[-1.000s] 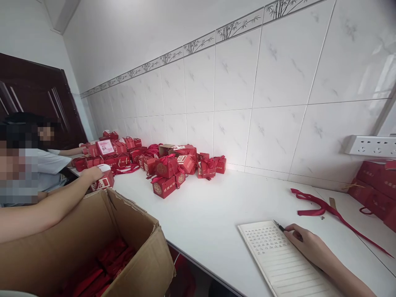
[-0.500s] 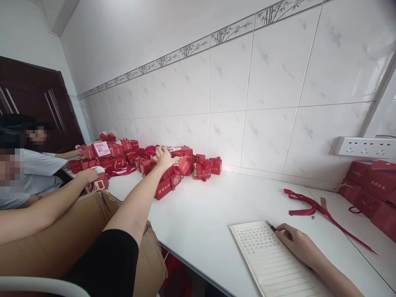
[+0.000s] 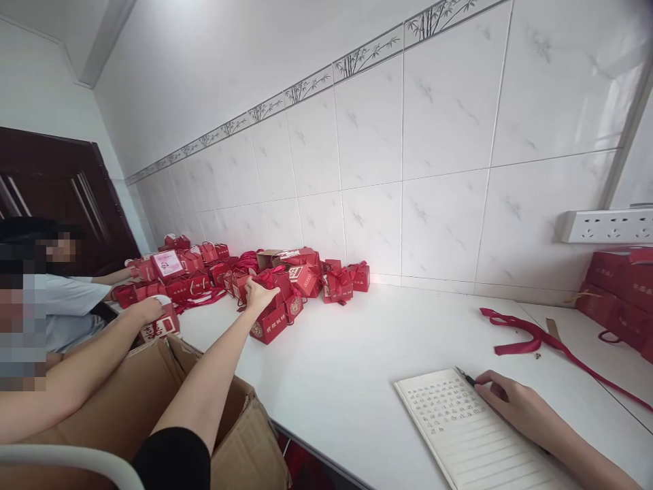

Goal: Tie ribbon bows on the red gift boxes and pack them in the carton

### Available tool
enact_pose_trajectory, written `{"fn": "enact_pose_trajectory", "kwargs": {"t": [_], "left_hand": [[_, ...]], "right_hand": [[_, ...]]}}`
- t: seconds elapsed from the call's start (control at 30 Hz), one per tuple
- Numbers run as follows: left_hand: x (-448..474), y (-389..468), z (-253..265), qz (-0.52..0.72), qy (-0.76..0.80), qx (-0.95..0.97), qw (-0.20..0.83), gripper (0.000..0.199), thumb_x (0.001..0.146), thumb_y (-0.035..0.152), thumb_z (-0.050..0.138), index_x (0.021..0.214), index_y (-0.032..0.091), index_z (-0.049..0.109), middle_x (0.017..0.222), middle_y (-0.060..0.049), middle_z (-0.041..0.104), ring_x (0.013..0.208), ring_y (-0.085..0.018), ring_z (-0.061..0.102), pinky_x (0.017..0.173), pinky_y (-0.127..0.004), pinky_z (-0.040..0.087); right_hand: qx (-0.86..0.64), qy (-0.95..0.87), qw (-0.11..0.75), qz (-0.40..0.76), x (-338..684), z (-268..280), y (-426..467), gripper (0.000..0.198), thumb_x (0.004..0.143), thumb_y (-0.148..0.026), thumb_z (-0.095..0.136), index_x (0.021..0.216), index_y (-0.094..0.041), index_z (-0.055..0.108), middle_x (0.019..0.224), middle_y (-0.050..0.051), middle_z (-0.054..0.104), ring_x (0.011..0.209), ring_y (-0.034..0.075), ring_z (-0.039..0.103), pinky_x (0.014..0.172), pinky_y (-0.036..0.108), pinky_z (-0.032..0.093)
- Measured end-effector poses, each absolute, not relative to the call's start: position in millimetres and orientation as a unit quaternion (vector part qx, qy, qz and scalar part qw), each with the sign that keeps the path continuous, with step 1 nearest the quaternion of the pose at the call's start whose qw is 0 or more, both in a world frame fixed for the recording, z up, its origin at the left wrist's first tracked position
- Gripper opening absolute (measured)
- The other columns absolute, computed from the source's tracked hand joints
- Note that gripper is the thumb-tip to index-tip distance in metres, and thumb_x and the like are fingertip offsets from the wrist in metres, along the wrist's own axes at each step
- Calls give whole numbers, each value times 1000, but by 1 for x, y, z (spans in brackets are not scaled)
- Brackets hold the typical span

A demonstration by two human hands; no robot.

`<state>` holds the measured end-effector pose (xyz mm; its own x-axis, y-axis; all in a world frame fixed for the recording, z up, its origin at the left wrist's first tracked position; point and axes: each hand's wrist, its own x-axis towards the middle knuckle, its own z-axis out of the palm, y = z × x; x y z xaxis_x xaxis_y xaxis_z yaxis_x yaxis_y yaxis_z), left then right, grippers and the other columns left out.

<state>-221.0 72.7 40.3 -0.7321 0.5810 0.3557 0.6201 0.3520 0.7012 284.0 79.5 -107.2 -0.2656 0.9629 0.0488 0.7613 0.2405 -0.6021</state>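
Note:
My left hand (image 3: 261,294) reaches out from a black sleeve over a cardboard box (image 3: 260,439). Its fingers are curled down over a red gift box (image 3: 278,278) in the pile against the wall, with the thumb towards the right. In front of it stands another red gift box (image 3: 269,327) with gold print. My right hand (image 3: 503,395) rests at the edge of an open lined notebook (image 3: 474,442), its fingers closed on a black pen (image 3: 466,376). Handwriting fills the upper lines of the page. The left fingertips are partly hidden.
A co-worker's hand (image 3: 147,311) holds a red box at the left; a person in white (image 3: 76,296) sits beyond. Red ribbon (image 3: 541,333) lies at the right, near stacked red boxes (image 3: 617,306) and a socket strip (image 3: 607,226). A chair rail (image 3: 76,456) is nearest.
My left hand has come down from above the pile onto a red box, and its fingers have curled. My right hand stays at the notebook. The view has shifted slightly.

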Motion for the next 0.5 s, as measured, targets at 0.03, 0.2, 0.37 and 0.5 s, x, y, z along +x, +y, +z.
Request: {"fn": "enact_pose_trajectory", "kwargs": {"t": [0.03,0.2,0.37,0.5], "left_hand": [[-214,73,40,-444,-812,-377,32,97,61,30,71,136,12,12,141,-22,24,130,-34,31,104,-46,33],[-155,59,37,-497,-660,-560,66,96,62,28,70,137,16,10,142,-16,24,133,-25,26,109,-36,28],[-71,26,9,-451,-466,-755,-98,103,61,24,70,138,21,3,144,-16,19,133,-27,25,104,-40,37],[-38,9,-13,-345,-392,-831,-195,101,56,15,69,137,23,9,141,-14,24,131,-27,30,104,-43,37]], "right_hand": [[-568,-759,212,238,284,-107,80,46,75,-60,30,85,-22,54,65,3,56,64,23,55,61,33,40],[-568,-769,225,188,283,-105,82,42,71,-58,38,75,-20,55,69,6,59,66,25,56,59,33,41],[-572,-765,241,171,278,-98,76,32,74,-50,35,67,-20,46,67,6,58,61,22,54,57,32,39],[-600,-704,334,181,277,-88,64,36,75,-46,34,96,-19,46,56,-1,50,52,19,49,51,29,36]]}}
